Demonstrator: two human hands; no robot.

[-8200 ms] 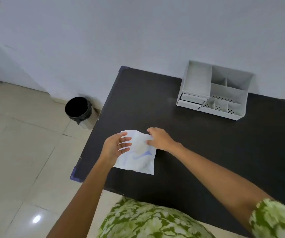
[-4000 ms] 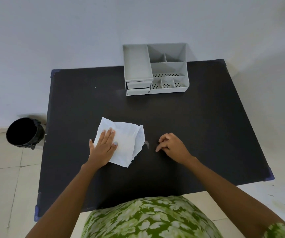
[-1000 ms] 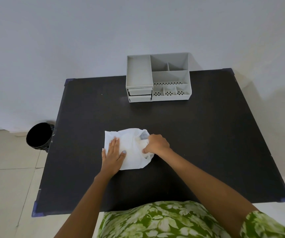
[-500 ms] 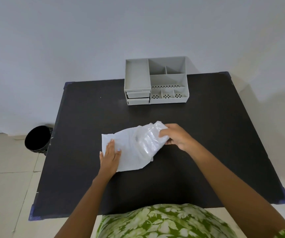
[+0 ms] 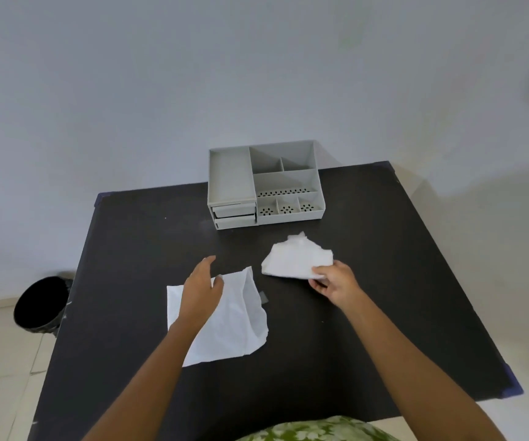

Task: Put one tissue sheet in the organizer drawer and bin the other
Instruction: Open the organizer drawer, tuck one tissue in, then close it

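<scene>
Two white tissue sheets lie apart on the black table (image 5: 384, 281). My right hand (image 5: 334, 283) pinches the near right corner of one crumpled tissue sheet (image 5: 298, 261), in front of the grey organizer (image 5: 264, 186). The other tissue sheet (image 5: 231, 319) lies spread flat at the table's middle. My left hand (image 5: 201, 289) hovers over its left part with fingers apart, holding nothing. The organizer's two small drawers (image 5: 234, 214) sit shut at its lower left. A black bin (image 5: 40, 305) stands on the floor left of the table.
The organizer stands at the table's far edge against a plain white wall. A small grey scrap (image 5: 263, 297) lies on the table just right of the flat sheet. Pale floor tiles surround the table on the left and right.
My right hand has pulled one sheet off the other and carried it to the right, toward the organizer. My left hand has lifted from pressing the remaining sheet.
</scene>
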